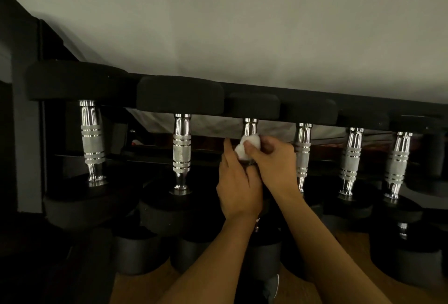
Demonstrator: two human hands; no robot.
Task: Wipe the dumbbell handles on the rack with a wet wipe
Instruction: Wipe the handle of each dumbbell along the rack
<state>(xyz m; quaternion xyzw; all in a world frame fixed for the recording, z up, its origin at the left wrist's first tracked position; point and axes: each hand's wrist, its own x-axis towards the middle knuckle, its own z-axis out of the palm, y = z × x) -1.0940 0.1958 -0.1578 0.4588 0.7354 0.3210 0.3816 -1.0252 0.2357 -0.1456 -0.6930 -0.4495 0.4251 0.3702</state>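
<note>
Several black dumbbells with chrome knurled handles lie side by side on the top shelf of a dark rack [363, 102]. The third handle [250, 125] from the left shows only its upper end; both hands cover the rest. My right hand [271, 160] presses a bunched white wet wipe [248, 147] around that handle, thumb on the wipe. My left hand [238, 187] rests on the lower part of the same handle, fingers extended along its left side. Neighbouring handles stand bare at left [181, 155] and right [302, 155].
A pale wall rises behind the rack. A dark upright post [26, 134] stands at the far left. More black dumbbells [138, 252] sit on a lower shelf under my forearms. Wooden floor [135, 289] and a grey shoe [271, 286] show at the bottom.
</note>
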